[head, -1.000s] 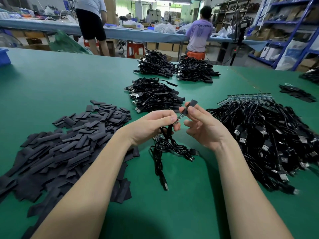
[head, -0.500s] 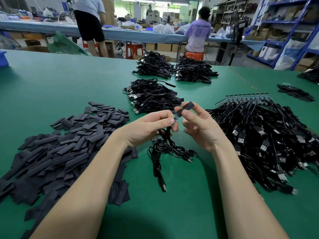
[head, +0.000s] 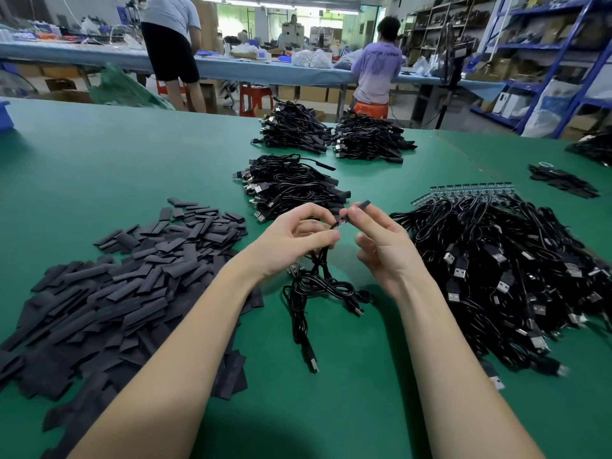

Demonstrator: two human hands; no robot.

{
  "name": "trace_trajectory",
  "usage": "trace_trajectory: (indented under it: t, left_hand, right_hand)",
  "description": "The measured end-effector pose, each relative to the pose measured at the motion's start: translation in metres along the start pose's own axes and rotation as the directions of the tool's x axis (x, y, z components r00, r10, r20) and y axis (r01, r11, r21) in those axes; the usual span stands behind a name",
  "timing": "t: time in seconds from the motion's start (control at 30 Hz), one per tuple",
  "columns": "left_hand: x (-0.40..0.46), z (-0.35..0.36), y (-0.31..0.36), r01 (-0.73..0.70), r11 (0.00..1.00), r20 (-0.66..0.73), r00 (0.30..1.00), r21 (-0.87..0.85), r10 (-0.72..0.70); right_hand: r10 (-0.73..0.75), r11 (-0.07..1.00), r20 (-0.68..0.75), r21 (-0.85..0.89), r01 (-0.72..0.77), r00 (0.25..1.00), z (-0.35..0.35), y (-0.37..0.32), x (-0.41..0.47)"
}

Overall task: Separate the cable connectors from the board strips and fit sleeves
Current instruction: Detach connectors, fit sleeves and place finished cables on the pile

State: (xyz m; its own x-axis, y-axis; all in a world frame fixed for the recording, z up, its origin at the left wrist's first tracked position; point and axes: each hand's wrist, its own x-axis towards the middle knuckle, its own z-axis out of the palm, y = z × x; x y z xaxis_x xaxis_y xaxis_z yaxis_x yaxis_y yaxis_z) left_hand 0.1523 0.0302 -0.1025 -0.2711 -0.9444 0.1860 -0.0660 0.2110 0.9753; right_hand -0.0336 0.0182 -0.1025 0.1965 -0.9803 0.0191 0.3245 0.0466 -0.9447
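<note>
My left hand [head: 291,240] pinches the board end of a black cable [head: 318,286], whose coil hangs down onto the green table [head: 116,160]. My right hand [head: 381,246] pinches a flat black sleeve [head: 362,205] between thumb and forefinger, its lower end at the cable's small connector board [head: 341,221]. A large heap of black cables with USB plugs [head: 503,273] lies to the right, with a board strip [head: 463,190] at its far edge. A wide pile of flat black sleeves [head: 116,286] lies to the left.
Three stacks of sleeved cables [head: 291,187] lie further back in the middle of the table. More black parts [head: 563,180] sit at far right. Two people [head: 377,64] stand at a long bench behind; shelving fills the right wall.
Both hands have shifted slightly up and closer together. The sleeve in my right hand has turned so that its lower end now meets the cable's board end.
</note>
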Motion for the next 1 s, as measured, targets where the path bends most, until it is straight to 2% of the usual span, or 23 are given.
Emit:
trace_trajectory:
  t: [0.17, 0.33, 0.57, 0.87, 1.0]
  left_hand:
    - [0.004, 0.009, -0.003, -0.112, 0.993, -0.176, 0.978, 0.024, 0.114]
    - [0.006, 0.014, -0.005, -0.175, 0.980, -0.265, 0.944, 0.097, 0.195]
    - [0.005, 0.011, -0.005, -0.183, 0.975, -0.273, 0.939, 0.126, 0.212]
    - [0.003, 0.006, -0.001, -0.122, 0.992, -0.212, 0.969, 0.040, 0.128]
    - [0.002, 0.008, 0.001, -0.117, 0.993, -0.201, 0.973, 0.011, 0.117]
  right_hand:
    - [-0.012, 1.000, -0.103, 0.018, 0.014, 0.995, 0.001, 0.001, 0.001]
    - [-0.004, 1.000, -0.110, 0.027, 0.007, 0.994, 0.003, 0.002, 0.001]
    - [-0.009, 1.000, -0.054, -0.014, 0.008, 0.998, 0.005, 0.002, 0.000]
    - [-0.021, 0.996, 0.024, -0.089, 0.023, 1.000, -0.002, 0.001, 0.000]
    - [-0.024, 0.997, 0.015, -0.074, 0.025, 1.000, 0.000, 0.001, 0.000]
